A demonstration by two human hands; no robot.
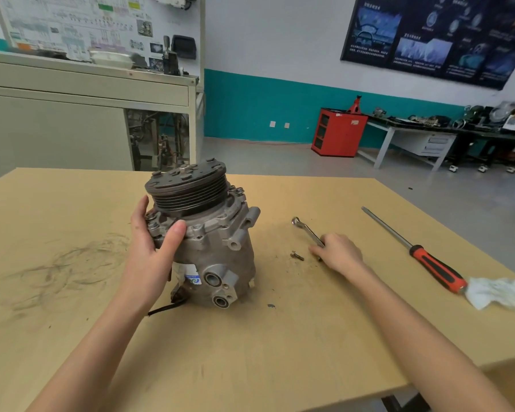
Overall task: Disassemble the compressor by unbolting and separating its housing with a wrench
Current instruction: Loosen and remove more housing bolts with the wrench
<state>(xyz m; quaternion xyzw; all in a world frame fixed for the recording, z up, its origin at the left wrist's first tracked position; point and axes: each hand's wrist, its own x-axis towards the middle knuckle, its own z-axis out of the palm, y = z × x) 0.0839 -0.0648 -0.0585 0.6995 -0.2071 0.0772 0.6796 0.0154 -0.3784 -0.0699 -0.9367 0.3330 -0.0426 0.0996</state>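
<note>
Our left hand (152,248) wraps the compressor (214,242) below its pulley, mid-table (250,352). Our right hand (338,252) curls over the wrench (306,230) handle, with a bolt (297,256) just left of it. Scuffed tabletop stretches left and near. A screwdriver (414,251) and a rag (500,292) lie by the right edge.

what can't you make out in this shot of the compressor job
Head view only:
- Handle end of the wrench: covered by the right hand; whether it grips or merely rests there is unclear.
- Far side of the compressor: faces away, so its bolts cannot be counted.
- Flange under the left hand: covered by palm and thumb.
- The label: too small to read.
- The rag: cut off by the right edge.
- The poster: text blurred.
</note>
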